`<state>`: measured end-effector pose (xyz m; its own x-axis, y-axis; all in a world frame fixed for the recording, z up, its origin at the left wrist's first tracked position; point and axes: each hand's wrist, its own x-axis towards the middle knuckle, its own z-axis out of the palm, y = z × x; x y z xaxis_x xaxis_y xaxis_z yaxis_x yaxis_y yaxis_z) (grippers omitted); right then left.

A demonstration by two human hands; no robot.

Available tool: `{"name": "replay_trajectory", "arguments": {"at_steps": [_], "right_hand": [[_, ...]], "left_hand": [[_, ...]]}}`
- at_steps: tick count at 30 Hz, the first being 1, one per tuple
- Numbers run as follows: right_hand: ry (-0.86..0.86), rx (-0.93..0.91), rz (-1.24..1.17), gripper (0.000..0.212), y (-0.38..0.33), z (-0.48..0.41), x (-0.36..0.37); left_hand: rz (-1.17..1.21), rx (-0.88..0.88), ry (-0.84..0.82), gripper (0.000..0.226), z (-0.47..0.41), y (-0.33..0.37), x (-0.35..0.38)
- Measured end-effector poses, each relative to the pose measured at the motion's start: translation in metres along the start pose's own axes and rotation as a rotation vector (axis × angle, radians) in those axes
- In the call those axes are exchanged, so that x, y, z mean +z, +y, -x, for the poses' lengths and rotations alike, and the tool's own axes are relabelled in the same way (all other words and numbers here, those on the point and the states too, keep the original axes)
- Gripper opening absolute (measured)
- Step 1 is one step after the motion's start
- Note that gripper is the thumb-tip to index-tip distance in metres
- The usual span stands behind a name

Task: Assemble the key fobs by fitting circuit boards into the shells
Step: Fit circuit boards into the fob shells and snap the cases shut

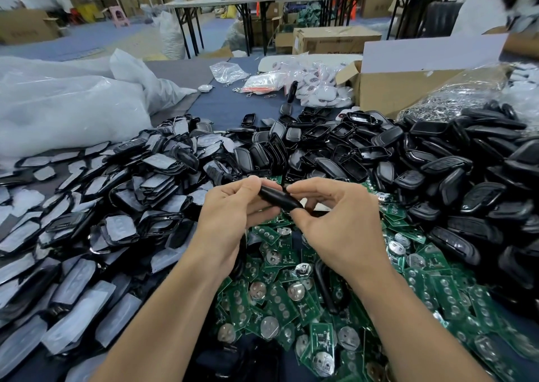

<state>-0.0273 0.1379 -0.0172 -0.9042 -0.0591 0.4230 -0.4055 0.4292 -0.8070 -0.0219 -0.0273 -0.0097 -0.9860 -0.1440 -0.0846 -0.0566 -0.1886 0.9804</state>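
Observation:
A black key fob shell is held between both hands above the table's middle. My left hand pinches its left end with thumb and fingertips. My right hand grips its right end, thumb underneath. Whether a board sits inside the shell is hidden by my fingers. Below the hands lies a heap of green circuit boards with round silver battery holders. A big pile of black shell halves spreads to the right and behind. Film-covered shell fronts are heaped on the left.
A large white plastic bag lies at back left. A cardboard box stands at back right, beside white fobs in bags. A bag of metal rings sits at far right. Folding tables and cartons fill the background.

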Motion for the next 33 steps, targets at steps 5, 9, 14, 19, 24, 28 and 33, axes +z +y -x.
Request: {"name": "replay_trajectory", "arguments": {"at_steps": [5, 9, 14, 19, 24, 28, 33], "right_hand": [[0.045, 0.024, 0.008, 0.033, -0.002, 0.0, -0.001], [0.079, 0.032, 0.018, 0.028, -0.004, 0.001, -0.001], [0.102, 0.059, -0.002, 0.026, -0.007, 0.002, -0.003], [0.078, 0.139, -0.17, 0.024, -0.011, 0.001, -0.003], [0.097, 0.178, -0.178, 0.034, -0.013, 0.003, 0.0], [0.089, 0.17, -0.18, 0.03, -0.012, 0.002, 0.0], [-0.109, 0.119, 0.011, 0.02, -0.009, -0.003, -0.005]], "left_hand": [[0.05, -0.001, -0.023, 0.046, -0.002, -0.002, 0.0], [-0.038, 0.068, -0.054, 0.025, -0.002, -0.005, -0.001], [-0.165, 0.253, -0.086, 0.031, 0.0, -0.007, -0.001], [-0.094, 0.303, -0.093, 0.026, -0.002, -0.008, -0.004], [-0.135, 0.348, -0.076, 0.03, 0.001, -0.011, 0.001], [-0.156, 0.353, -0.025, 0.027, 0.0, -0.014, 0.001], [-0.298, 0.377, 0.001, 0.03, -0.002, -0.014, -0.001]]}}
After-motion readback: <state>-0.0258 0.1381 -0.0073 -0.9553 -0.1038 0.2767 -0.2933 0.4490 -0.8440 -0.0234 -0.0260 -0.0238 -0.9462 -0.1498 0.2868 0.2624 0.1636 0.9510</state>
